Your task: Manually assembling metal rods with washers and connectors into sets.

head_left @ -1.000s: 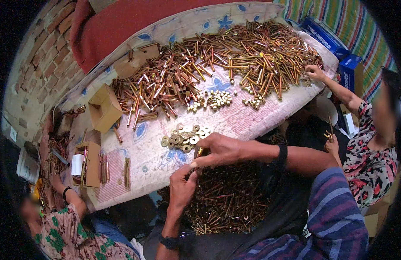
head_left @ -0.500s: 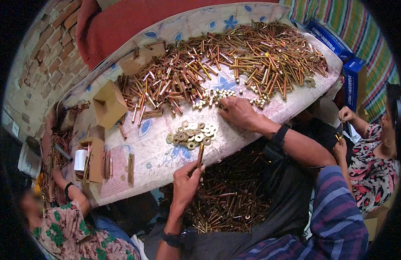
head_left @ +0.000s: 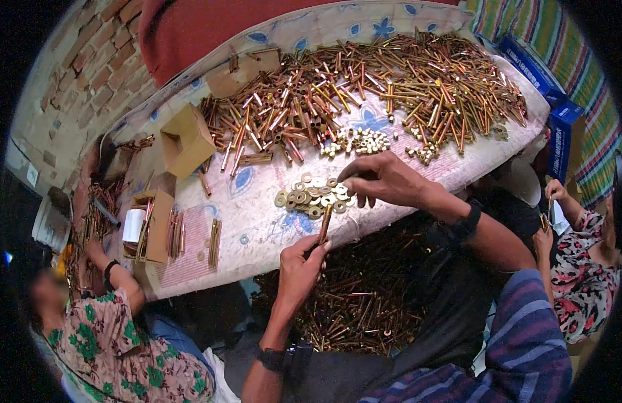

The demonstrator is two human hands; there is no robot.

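My left hand (head_left: 301,267) is closed around a brass-coloured metal rod, like a bolt or its sleeve (head_left: 326,223), which points up over the table's near edge. Just beyond its tip lies a heap of flat round washers (head_left: 311,196). My right hand (head_left: 395,180) hovers at the right side of the washers, fingers curled and thumb drawn in; what its fingertips hold, if anything, is hidden. A cluster of small shiny nuts (head_left: 360,142) sits behind that hand. Farther back spreads a large pile of brass-coloured bolts and tubes (head_left: 311,107).
An open cardboard box (head_left: 185,141) and a smaller box with rods (head_left: 150,228) stand at left. Below the table edge lies a mass of rods (head_left: 365,309). Blue boxes (head_left: 566,138) are at right. One co-worker (head_left: 116,336) sits left, another (head_left: 583,269) right.
My right hand has come from the nuts toward me, to the washers. My left hand still holds the rod upright near them. The whole view has shifted slightly.
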